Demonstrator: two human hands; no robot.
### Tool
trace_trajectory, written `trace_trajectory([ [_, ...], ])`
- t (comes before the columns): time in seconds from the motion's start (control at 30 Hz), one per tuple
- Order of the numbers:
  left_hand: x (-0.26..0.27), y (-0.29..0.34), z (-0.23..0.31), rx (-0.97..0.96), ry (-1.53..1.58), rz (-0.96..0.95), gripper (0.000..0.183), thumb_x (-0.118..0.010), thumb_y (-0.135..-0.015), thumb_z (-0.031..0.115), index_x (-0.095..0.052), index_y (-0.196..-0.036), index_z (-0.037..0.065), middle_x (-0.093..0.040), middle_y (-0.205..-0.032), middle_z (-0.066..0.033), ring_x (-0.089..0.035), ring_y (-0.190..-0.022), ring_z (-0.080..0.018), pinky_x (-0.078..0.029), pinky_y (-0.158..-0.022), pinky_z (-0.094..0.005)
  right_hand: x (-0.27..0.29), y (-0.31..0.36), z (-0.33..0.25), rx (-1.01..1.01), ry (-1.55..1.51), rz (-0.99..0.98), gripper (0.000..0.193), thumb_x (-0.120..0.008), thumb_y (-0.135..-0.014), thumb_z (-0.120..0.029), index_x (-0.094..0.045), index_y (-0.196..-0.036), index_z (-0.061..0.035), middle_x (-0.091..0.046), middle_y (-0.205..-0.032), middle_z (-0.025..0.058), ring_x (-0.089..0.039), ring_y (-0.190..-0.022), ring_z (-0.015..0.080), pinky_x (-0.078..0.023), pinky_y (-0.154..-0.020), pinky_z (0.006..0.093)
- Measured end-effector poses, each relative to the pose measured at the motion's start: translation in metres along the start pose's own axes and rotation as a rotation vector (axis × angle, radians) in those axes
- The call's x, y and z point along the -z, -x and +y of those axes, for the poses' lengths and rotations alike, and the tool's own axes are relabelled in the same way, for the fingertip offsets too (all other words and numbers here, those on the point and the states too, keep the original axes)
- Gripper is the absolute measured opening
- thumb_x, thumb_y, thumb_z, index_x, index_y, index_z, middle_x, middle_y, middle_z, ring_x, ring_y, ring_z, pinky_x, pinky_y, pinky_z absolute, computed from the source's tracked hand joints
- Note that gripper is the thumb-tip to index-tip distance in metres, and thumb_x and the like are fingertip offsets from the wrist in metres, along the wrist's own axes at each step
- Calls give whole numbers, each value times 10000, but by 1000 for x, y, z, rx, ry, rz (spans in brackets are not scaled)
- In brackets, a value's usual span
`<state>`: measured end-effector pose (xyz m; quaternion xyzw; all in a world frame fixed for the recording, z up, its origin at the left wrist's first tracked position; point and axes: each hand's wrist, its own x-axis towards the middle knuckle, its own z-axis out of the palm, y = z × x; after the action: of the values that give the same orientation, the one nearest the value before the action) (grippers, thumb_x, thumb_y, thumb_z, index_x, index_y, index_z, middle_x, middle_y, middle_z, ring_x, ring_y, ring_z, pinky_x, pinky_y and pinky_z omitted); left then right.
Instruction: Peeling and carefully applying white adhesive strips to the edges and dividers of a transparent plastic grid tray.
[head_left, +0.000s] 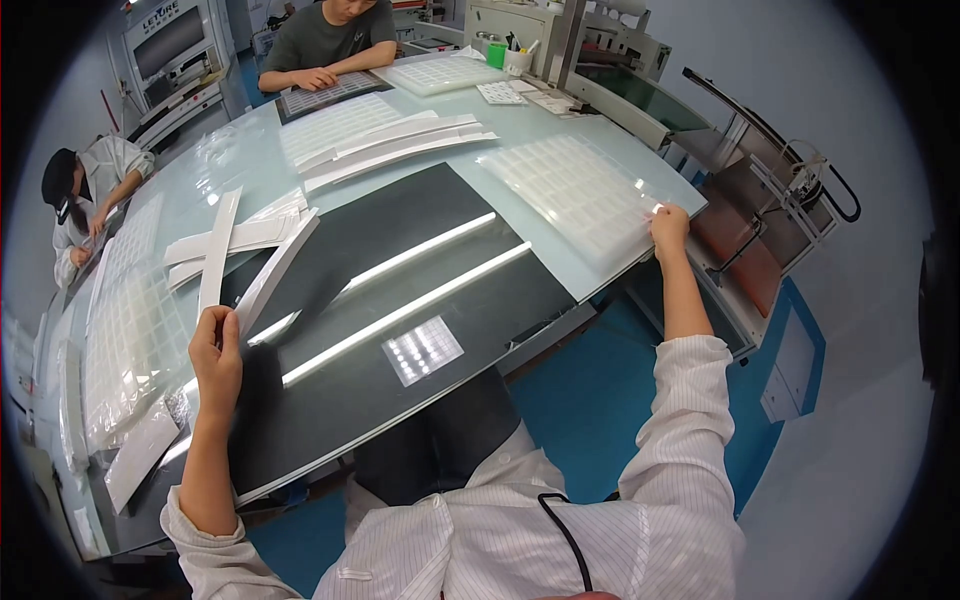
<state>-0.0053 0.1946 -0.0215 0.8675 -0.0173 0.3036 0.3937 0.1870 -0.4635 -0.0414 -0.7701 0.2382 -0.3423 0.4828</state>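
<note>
White strip (219, 245) stands tilted slightly rightward above the left part of the worktop (640, 150), its lower end in the left hand (215, 350), whose thumb and fingers are clamped on it. A second strip (278, 268) slants away just beside the thumb; whether the hand grips that one too, I cannot tell.

At the worktop's right corner, the right hand (668, 232) has its fingers curled against the edge of a translucent tray stack (575, 195); I cannot tell whether they are pinching it.

Between the hands, a black sheet (430, 215) lies along the near edge, with a clear gridded square (423, 351) on it and bright reflections across it. Beyond its far edge lies a bundle of white strips (400, 148); more loose strips (240, 234) overlap by its left side. Clear compartment trays (130, 345) line the worktop's left edge.

One co-worker (330, 45) leans forearms on the far edge behind a dark tray (335, 95). Another co-worker (88, 200), in a black cap, bends over the left edge. A green cup (496, 54) stands near the far right corner.
</note>
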Motion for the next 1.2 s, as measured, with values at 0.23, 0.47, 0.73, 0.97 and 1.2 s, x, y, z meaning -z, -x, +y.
trace_trajectory([
  [0.23,-6,0,5,-5,-9,5,145,-563,-1014,116,-598,-948,-9,-531,-772,-11,-464,-713,-76,-378,-635,-244,1,-26,11,153,-91,-64,244,-549,-969,-114,-727,-991,51,-675,-718,114,-584,-589,136,-438,-528,291],
  [0.47,-10,-2,7,15,-16,-3,144,-575,-1006,127,-603,-962,-7,-547,-798,-20,-500,-760,-88,-415,-692,-245,5,-20,12,275,532,129,408,-629,-879,-265,-667,-1140,47,-689,-1115,259,-668,-1045,406,-522,-903,443],
  [0.73,4,3,5,-38,-21,38,120,-596,-933,103,-635,-943,-10,-643,-832,-202,-618,-743,-351,-488,-697,-397,-5,27,-17,489,630,49,478,-570,-979,-217,-384,-1382,-37,-645,-1203,263,-620,-1129,442,-501,-910,506],
  [0.97,-5,5,0,-82,11,48,124,-608,-934,127,-626,-945,4,-654,-856,-187,-640,-802,-355,-499,-731,-402,-16,218,-216,674,-516,-804,183,-547,-1044,-194,-492,-1046,-19,-425,-743,7,-460,-661,100,-457,-643,283],
  [1.2,4,11,2,-66,21,44,121,-610,-931,120,-614,-932,-1,-645,-820,-168,-631,-758,-317,-490,-705,-391,52,326,-325,360,-1419,-1941,229,-606,-1000,-260,-471,-887,-114,-469,-702,55,-507,-552,163,-503,-815,374],
])
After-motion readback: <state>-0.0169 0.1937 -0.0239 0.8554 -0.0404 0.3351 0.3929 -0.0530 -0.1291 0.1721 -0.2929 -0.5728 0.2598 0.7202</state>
